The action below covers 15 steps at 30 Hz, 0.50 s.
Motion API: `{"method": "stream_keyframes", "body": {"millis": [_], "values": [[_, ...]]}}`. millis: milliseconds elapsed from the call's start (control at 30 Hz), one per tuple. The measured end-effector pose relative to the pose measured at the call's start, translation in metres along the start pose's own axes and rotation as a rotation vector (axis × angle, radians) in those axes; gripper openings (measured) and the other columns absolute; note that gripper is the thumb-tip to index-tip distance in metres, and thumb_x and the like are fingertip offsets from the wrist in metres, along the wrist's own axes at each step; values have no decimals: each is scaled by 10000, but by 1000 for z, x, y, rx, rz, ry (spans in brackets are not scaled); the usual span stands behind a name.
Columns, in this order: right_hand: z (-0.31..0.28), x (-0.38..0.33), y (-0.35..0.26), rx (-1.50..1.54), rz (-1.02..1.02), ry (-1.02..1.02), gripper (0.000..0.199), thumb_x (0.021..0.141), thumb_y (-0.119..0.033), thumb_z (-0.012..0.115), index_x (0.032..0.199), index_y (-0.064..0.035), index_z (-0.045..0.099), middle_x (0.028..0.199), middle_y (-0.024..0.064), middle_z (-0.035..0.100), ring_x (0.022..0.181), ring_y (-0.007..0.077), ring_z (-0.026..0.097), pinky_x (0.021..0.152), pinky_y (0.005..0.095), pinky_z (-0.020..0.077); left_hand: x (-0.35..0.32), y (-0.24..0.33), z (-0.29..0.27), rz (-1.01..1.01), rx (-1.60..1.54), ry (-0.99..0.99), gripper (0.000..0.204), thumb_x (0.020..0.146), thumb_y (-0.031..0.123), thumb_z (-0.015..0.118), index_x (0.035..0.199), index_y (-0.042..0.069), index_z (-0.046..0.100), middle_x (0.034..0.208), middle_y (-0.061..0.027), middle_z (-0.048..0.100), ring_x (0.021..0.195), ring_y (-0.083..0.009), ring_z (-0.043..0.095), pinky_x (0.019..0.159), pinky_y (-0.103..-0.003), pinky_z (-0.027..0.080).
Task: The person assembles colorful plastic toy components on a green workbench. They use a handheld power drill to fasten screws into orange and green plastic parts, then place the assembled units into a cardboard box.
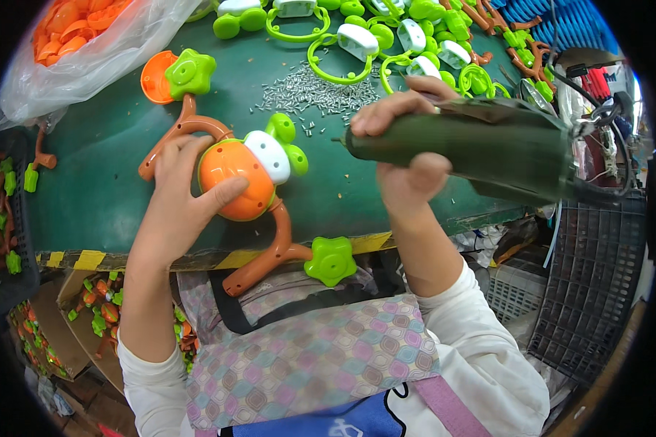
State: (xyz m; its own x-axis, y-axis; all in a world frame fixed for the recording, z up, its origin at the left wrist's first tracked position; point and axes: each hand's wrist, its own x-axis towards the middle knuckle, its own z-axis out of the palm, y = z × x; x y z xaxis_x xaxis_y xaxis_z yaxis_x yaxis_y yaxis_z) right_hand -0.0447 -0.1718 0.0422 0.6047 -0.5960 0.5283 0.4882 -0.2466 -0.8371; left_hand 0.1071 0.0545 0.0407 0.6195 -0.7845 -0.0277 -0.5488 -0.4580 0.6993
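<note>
My left hand [186,193] is closed around a toy piece with an orange dome [224,169], pressing it on the table near the front edge. A white part [267,156] with holes and green round lobes joins the dome. Brown branch arms curve out from both ends, each with a green flower-shaped end. My right hand [407,182] grips a dark green electric screwdriver [474,149], held sideways above the table. Its tip points left toward the toy and stands apart from it. A heap of small metal screws [313,91] lies behind the toy.
Several green rings with white parts [357,42] fill the back of the green table [87,189]. A plastic bag [22,98] of orange shells sits at the back left. Blue coiled hose [576,25] and a cable are at the right. Black crates [590,284] and cartons flank the table.
</note>
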Motion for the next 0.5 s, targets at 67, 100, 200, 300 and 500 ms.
{"method": "stream_keyframes", "body": {"millis": [67,100,200,300,500], "values": [[0,2,21,-15,-30,-3,957,846,-736,656,1298,58,371,854,113,616,743,216,639,729,386,566,-2,12,0,58,25,91,602,796,282,834,1251,10,548,1242,-121,504,1228,-315,457,1073,-420,364],[1,3,23,-5,-15,-2,936,858,-701,673,1288,74,372,858,119,622,754,215,647,727,375,571,-3,22,-1,88,38,137,589,768,245,851,1219,9,555,1242,-127,489,1233,-330,437,1071,-426,353],[-2,7,34,-33,-50,1,897,883,-644,689,1273,100,375,862,129,631,769,208,658,727,359,578,-1,34,3,277,138,179,351,760,105,810,1048,35,621,1129,-124,547,1069,-333,486,946,-427,400],[-1,11,22,-31,-44,29,894,894,-715,605,1294,57,393,843,112,616,747,226,643,722,390,558,-2,32,11,434,90,169,174,781,23,758,930,39,670,945,-102,594,888,-316,524,799,-413,444],[9,20,-24,541,-55,-28,949,880,-837,458,1373,-26,429,799,78,586,711,224,611,705,402,540,-3,29,11,468,-27,201,288,763,34,787,1033,71,694,887,-90,616,802,-300,531,746,-393,467]]}}
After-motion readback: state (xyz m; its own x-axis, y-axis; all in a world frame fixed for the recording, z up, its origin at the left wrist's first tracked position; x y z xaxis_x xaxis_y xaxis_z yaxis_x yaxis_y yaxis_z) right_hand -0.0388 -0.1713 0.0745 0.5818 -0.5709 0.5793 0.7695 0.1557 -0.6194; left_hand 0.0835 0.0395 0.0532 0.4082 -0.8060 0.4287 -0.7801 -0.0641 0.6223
